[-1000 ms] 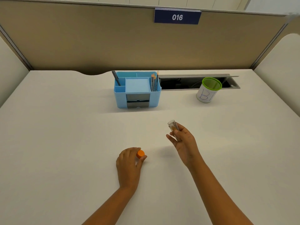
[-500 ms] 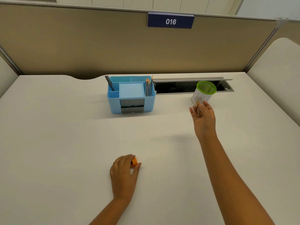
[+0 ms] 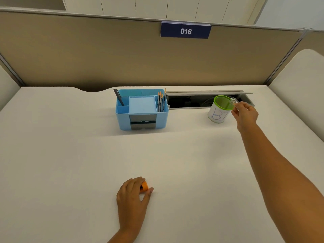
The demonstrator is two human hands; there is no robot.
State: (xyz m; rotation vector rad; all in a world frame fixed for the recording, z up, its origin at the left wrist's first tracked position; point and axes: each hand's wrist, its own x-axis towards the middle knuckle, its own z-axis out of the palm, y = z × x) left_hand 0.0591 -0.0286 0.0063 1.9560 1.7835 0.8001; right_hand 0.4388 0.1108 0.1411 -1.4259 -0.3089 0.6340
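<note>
My right hand reaches far right and pinches a small clear vial, tipped sideways over the rim of a white cup with a green rim marked with a blue "B". My left hand rests on the white desk near the front, its fingers curled round a small orange cap. Whatever the vial holds is too blurred to make out.
A light blue desk organiser with pencils and a dark pen stands at the back centre. Behind the cup lies an open cable slot in the desk. Beige partitions enclose the desk on the back and sides.
My right hand carried the vial from mid-desk out to the green-rimmed cup and tipped it over the rim. My left hand stayed put with the orange cap.
</note>
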